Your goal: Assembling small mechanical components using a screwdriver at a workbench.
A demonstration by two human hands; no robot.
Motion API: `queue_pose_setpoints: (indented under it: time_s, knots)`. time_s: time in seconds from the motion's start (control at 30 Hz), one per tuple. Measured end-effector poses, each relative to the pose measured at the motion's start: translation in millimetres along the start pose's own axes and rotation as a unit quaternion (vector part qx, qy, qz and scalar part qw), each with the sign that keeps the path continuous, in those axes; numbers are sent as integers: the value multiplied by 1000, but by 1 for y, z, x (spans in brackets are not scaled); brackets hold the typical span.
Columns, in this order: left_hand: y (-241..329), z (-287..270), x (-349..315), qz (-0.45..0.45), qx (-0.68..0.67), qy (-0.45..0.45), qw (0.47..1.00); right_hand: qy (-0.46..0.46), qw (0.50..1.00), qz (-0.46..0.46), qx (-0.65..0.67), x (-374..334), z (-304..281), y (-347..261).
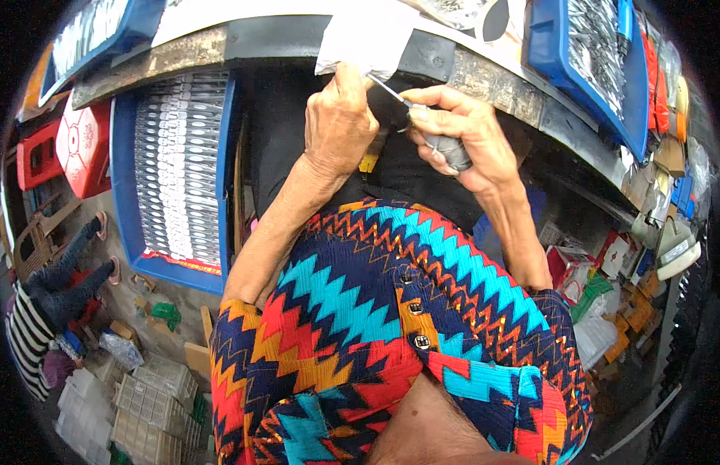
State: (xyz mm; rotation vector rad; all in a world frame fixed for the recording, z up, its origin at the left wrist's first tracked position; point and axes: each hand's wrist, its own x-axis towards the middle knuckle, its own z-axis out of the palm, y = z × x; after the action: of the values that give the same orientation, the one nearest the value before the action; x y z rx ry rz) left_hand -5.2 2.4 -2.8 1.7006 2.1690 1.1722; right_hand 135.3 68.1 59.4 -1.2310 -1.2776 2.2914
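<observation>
My left hand (340, 124) is closed in a pinch at the bench edge, against the lower edge of a white sheet (367, 35). What its fingertips hold is hidden behind them. My right hand (468, 132) is closed around a grey, rounded object (447, 149), partly covered by the fingers. Between the two hands runs a thin metal rod (387, 87). One end meets the left fingertips, while the other passes under the right thumb and forefinger. Whether the rod joins the grey object cannot be made out.
A blue tray (123, 209) of metal pieces in rows stands at left, near a red container (85, 143). Another blue tray (557, 58) of metal pieces sits on the bench (491, 81). Clear plastic boxes (154, 403) and a person in stripes (30, 329) are lower left.
</observation>
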Motion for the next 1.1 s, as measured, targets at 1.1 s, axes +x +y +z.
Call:
queue_pose_setpoints:
  time_s: [1.1]
  knots:
    - [-2, 6, -4, -69, -59, 2, 996, 96, 702, -452, -541, 2, 3, 23]
